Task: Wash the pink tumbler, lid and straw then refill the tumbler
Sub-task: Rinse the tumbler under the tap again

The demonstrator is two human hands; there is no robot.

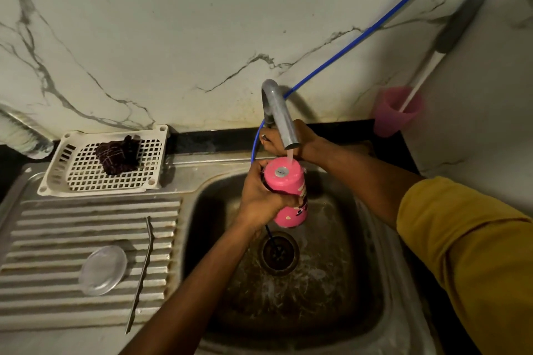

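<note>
Tumbler (288, 184): inverted under the stream; I judge it wet, slick, rigid, light; best held mid-body.
Left hand (259, 199): wraps it from 9 o'clock.
Right hand (272, 141): behind tap (277, 112), at 12 o'clock; I cannot tell its grip.

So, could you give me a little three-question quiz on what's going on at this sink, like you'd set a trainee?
1. True or false: the pink tumbler is held base up under the running tap.
2. Which hand has its fingers wrapped round the tumbler: A left, B right, C both?
3. Fill the gap: the clear lid and the metal straw lie on the ____ beside the basin.

Key
1. True.
2. A, the left hand.
3. Draining board.
</note>
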